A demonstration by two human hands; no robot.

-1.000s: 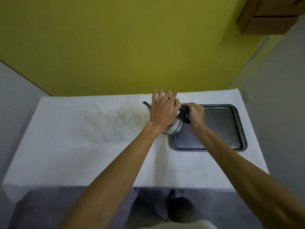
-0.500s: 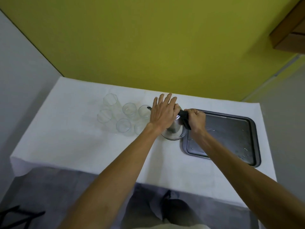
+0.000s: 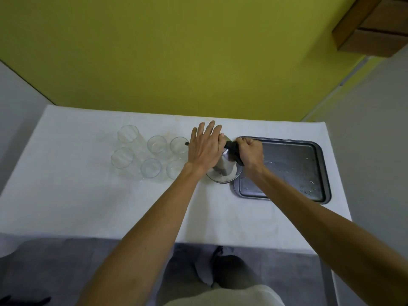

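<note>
Left of centre: 6 glasses (image 3: 157,144), upright, clustered on the white surface (image 3: 77,195). At centre: left hand (image 3: 206,149), fingers straight and released, lying flat over the top of a steel kettle (image 3: 224,170). Kettle at the left rim of a tray (image 3: 293,160), spout (image 3: 186,143) towards the glasses. Just right: right hand (image 3: 250,152), fingers clenched round the black handle (image 3: 234,149). Centre right: tray, dark, wet, flat on the surface.

Six clear glasses (image 3: 157,144) stood grouped on the left of the white-covered bench (image 3: 66,195). A dark metal tray (image 3: 325,168), flecked with water drops, lay on its right side. Behind rose a yellow wall (image 3: 176,51), with a wooden cabinet (image 3: 375,25) at upper right
</note>
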